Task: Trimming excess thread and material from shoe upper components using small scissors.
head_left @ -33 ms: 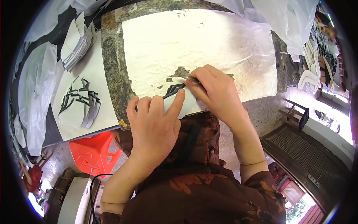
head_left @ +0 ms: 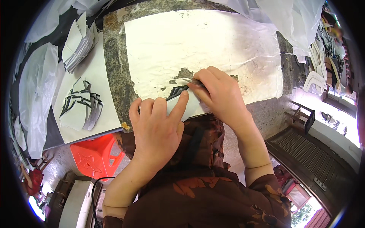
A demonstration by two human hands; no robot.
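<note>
My left hand (head_left: 156, 121) lies with its fingers spread, the index finger stretched out onto a white cut piece (head_left: 192, 105) with black strips (head_left: 176, 92) along its far edge. This piece lies at the near edge of a worn white sheet (head_left: 205, 41). Just right of that fingertip, my right hand (head_left: 221, 95) is closed in a pinch. From its fingers a thin, shiny sliver (head_left: 185, 80) points left above a bare grey patch of the sheet. Whether the sliver is a tool or a strip cannot be made out.
Left of the sheet lie more white pieces with black strips (head_left: 81, 104) and a tied bundle of pale pieces (head_left: 78, 47). Clear plastic (head_left: 40, 95) hangs over the left edge. A red stool (head_left: 89, 157) stands below. White curved pieces (head_left: 316, 72) are at the far right.
My right fingers and the shiny sliver have shifted very slightly. The left hand and the white piece look the same.
</note>
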